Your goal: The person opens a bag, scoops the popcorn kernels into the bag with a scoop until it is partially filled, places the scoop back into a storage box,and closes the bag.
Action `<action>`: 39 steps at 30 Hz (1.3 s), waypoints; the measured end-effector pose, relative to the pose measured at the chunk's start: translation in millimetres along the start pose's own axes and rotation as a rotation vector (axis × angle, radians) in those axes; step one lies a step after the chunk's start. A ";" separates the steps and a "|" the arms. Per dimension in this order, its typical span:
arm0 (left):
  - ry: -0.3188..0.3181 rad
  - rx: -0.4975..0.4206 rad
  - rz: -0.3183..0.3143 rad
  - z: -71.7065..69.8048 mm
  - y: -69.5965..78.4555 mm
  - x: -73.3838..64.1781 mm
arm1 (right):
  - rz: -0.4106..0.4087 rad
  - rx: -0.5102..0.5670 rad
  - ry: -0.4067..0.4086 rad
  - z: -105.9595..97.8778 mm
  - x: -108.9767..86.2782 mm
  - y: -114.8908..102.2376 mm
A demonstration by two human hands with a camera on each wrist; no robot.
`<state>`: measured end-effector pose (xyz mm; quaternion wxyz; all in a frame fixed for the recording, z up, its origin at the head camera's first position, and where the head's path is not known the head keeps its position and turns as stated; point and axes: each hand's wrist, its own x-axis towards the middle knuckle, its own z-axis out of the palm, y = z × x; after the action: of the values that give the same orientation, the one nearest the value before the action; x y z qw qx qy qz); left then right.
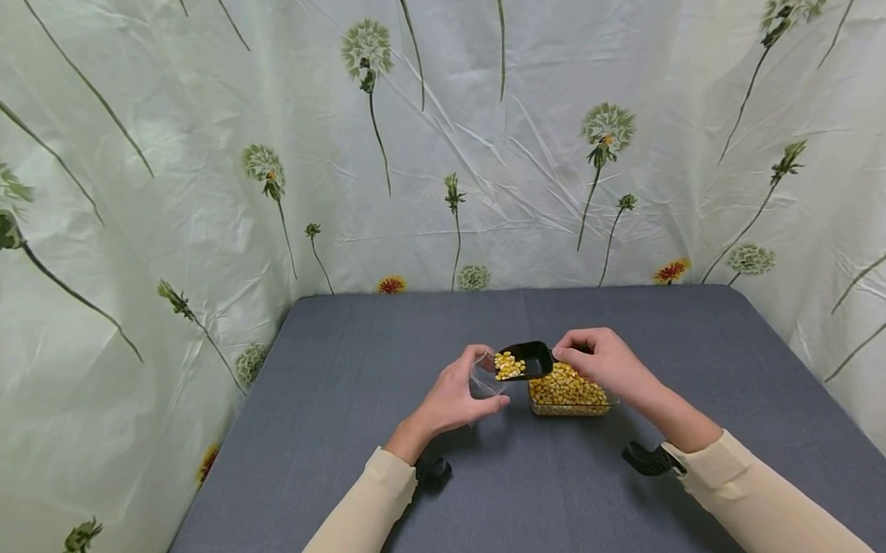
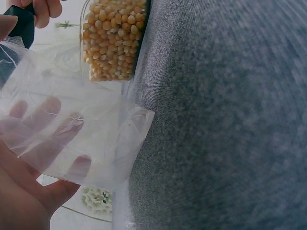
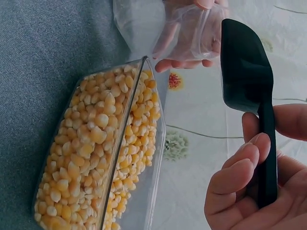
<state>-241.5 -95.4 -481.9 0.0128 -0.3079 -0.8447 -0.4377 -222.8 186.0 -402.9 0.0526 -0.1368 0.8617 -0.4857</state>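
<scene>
My right hand (image 1: 603,360) grips the handle of a black scoop (image 3: 247,67), whose front end lies at the mouth of a clear plastic bag (image 2: 96,129). Yellow corn kernels (image 1: 509,365) sit in the scoop near its lip. The left hand (image 1: 459,395) holds the bag, thumb on the near side and fingers behind, seen through the film in the left wrist view. In that view the bag's lower part shows no kernels. A clear rectangular container (image 3: 139,120) full of corn kernels stands below the right hand.
A grey cloth covers the table (image 1: 333,479). Behind and beside it hangs a pale curtain (image 1: 317,109) printed with dandelions. Black straps (image 1: 647,459) are on both wrists, over cream sleeves.
</scene>
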 end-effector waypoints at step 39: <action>0.021 -0.032 0.012 -3.4 2.3 -1.8 | -0.128 -0.298 0.109 25.1 1.9 -23.4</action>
<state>-239.7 -98.0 -478.7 0.0192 -0.3087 -0.8354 -0.4543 -214.7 153.3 -396.1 -0.0459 -0.1711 0.9154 -0.3614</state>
